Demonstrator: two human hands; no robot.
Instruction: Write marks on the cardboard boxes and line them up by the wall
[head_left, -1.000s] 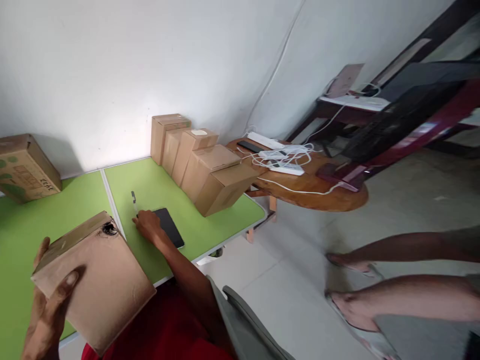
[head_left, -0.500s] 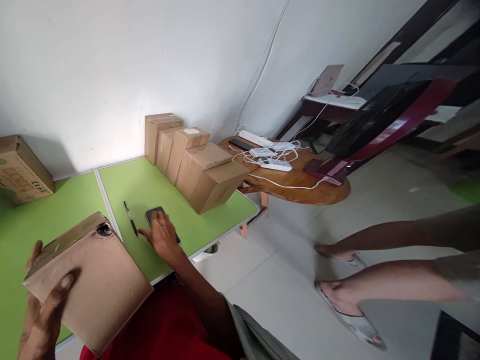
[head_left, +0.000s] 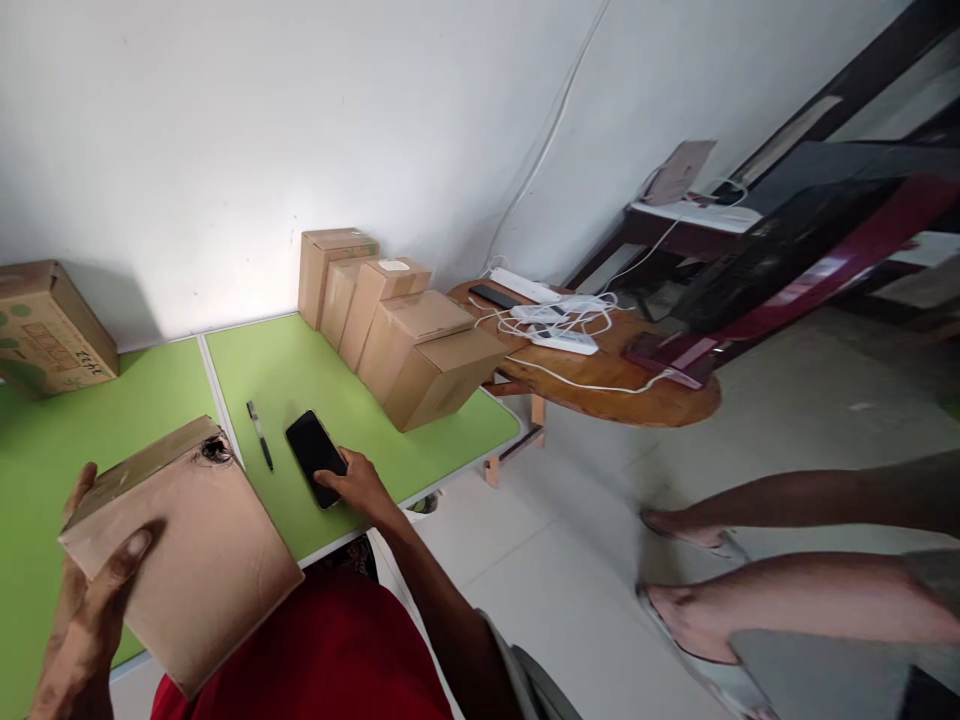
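My left hand grips a worn brown cardboard box by its left edge, thumb across the top; the box has a dark torn hole at its far corner and hangs over the near edge of the green table. My right hand rests on the table with its fingertips on the near end of a black phone that lies flat, screen up. A black pen lies just left of the phone.
A row of several closed cardboard boxes lines the table's right side, and a printed carton stands at the back left. A round wooden table holds power strips and white cables. Another person's bare legs and sandals cross the floor at right.
My right hand moved from the pen onto the phone, then slid toward me to the phone's near end. The box in my left hand barely moved.
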